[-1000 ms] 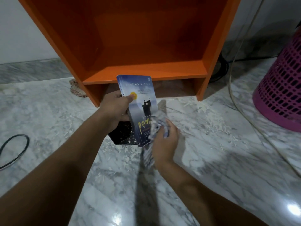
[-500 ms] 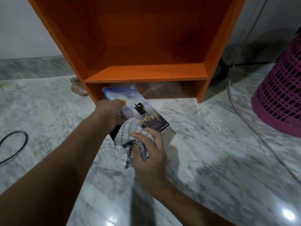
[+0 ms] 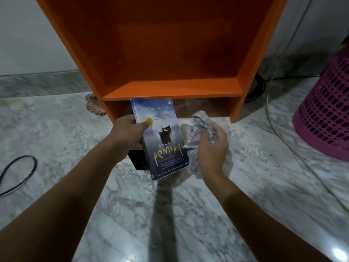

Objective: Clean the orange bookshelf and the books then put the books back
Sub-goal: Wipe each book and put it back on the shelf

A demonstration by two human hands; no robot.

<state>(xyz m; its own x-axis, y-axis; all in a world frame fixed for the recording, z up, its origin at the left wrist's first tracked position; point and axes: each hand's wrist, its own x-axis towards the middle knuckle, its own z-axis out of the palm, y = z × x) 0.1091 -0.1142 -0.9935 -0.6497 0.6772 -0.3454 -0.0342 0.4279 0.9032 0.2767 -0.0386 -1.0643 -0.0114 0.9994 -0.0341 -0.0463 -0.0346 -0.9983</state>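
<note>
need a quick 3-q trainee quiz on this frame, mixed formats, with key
1. Multiple choice: what does the right hand hold? A) a checked cloth B) a brush C) a second book
2. True or false: the blue book stands on the orange bookshelf.
3. Fill in: in the head view, the pink basket stands to the ___ of the bookshelf.

Key: 1 A. 2 false, the left hand holds it up in front of the shelf, thumb on the cover. 3 right.
</note>
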